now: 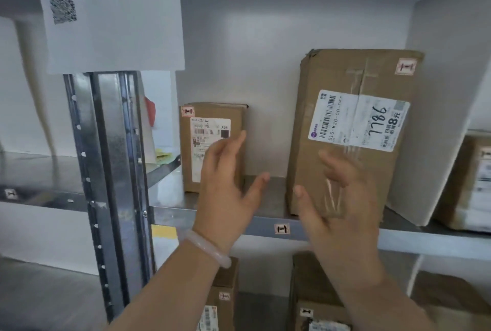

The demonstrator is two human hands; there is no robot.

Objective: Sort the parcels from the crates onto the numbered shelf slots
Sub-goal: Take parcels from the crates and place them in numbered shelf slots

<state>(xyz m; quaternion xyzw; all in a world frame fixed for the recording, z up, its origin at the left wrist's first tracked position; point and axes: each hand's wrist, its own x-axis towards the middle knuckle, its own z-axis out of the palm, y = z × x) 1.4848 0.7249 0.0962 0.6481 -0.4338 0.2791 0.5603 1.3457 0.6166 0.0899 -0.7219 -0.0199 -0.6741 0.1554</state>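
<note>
I see the tall parcel point(353, 128) upright on the shelf point(265, 225), just beyond my right hand point(342, 213), whose grip is spread and empty. The small parcel point(212, 144) stands behind my left hand point(225, 197), fingers likewise splayed, holding nothing.

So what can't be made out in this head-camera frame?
- Small parcel: label partly covered by the left hand, print too blurred to read.
- Large parcel: lower face hidden by the motion-blurred right hand; contact unclear.
- Right-hand parcel: cut off by the frame edge.
- Hanging sheet: code and text blurred.
</note>
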